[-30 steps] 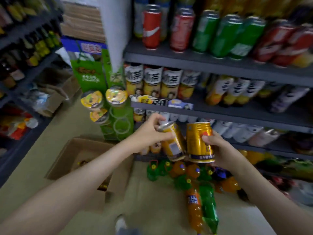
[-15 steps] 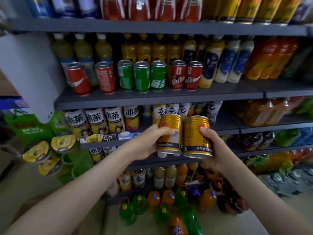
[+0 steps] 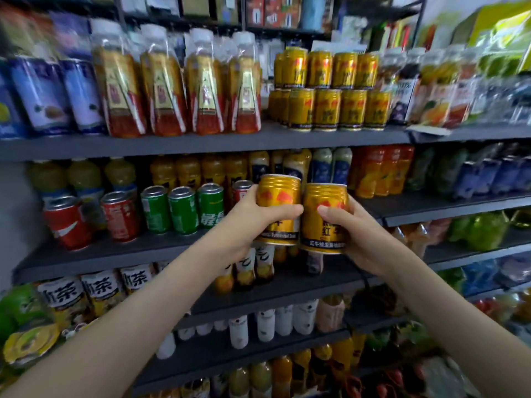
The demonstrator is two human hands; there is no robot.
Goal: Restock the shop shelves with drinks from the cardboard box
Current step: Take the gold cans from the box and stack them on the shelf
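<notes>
L hand (image 3: pixel 253 222) wraps one short gold metal drink can (image 3: pixel 278 196), R hand (image 3: pixel 353 239) wraps a second gold can (image 3: pixel 324 208). Both cans are upright, side by side, touching. The matching gold-can stack (image 3: pixel 330 90) sits on the grey upper shelf (image 3: pixel 201 142), up & slightly right of the hands. R hand looks nearer. Cardboard box not in view.

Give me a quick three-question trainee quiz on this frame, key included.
1. True or false: the left hand grips a green can.
2. The stacked gold cans already on display stand: A) on the shelf above the hands, B) on the floor, C) on the bottom shelf.
3. Fill in: together the hands hold ___ cans.
Key: 1 false, it grips the left gold can. 2 A. 3 two; the right hand grips the right gold can.
</notes>
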